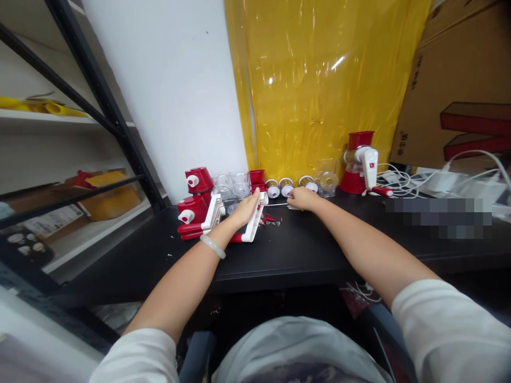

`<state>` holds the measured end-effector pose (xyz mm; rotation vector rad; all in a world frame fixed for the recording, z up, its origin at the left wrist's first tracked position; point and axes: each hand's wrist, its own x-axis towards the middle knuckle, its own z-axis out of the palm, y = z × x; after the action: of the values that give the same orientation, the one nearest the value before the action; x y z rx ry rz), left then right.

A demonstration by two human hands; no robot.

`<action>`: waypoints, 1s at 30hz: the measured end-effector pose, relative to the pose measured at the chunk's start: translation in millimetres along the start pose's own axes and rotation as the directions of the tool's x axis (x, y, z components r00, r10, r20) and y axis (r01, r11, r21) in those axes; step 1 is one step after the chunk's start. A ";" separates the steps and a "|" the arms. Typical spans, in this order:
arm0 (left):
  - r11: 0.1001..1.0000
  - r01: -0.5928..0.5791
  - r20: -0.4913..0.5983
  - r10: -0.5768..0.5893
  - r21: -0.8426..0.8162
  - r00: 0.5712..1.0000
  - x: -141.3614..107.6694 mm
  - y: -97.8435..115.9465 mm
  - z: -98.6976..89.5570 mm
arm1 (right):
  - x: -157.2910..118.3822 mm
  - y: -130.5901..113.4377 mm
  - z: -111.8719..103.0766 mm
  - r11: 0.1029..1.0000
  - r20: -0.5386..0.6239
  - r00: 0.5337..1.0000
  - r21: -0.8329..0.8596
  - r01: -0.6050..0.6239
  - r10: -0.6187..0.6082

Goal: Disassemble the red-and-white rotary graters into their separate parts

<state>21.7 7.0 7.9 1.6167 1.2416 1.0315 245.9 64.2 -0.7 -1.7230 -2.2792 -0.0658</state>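
Observation:
My left hand (246, 208) is closed around a white crank handle (252, 226) with a red grip, held just above the black table. My right hand (302, 198) is closed on a screwdriver (278, 204); only its thin metal shaft shows, pointing left toward the crank, and its handle is hidden in my fist. Whether the tip touches the crank, I cannot tell. Between my hands and a little nearer lie small red parts (269, 217) and several tiny light pieces, perhaps screws. More white crank handles (213, 211) with red grips lie left of my left hand.
Red grater housings (194, 207) are stacked at the left, beside clear plastic parts (231, 183). Metal drums (286, 186) line the back of the table (279, 255). An assembled red and white grater (359, 162) stands at right, near white cables (403, 181) and a cardboard box (459, 69).

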 end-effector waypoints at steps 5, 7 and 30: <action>1.000 0.019 0.003 -0.019 0.012 1.000 0.8 -2.3 0.0 | 3.0 3.9 6.4 1.000 0.015 1.000 0.016 0.007 -0.007; 1.000 0.020 0.002 -0.020 0.005 1.000 1.7 -3.6 0.0 | 2.0 2.7 6.5 1.000 0.012 1.000 0.020 0.011 -0.011; 0.988 0.140 0.104 -0.133 -0.059 0.986 -5.2 4.2 0.7 | -33.3 -63.9 -1.5 0.663 -0.522 0.561 -0.012 0.749 -0.643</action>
<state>22.8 1.2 11.0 1.4929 1.2203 0.8866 193.8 14.4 0.9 -0.4853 -2.2936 -0.3613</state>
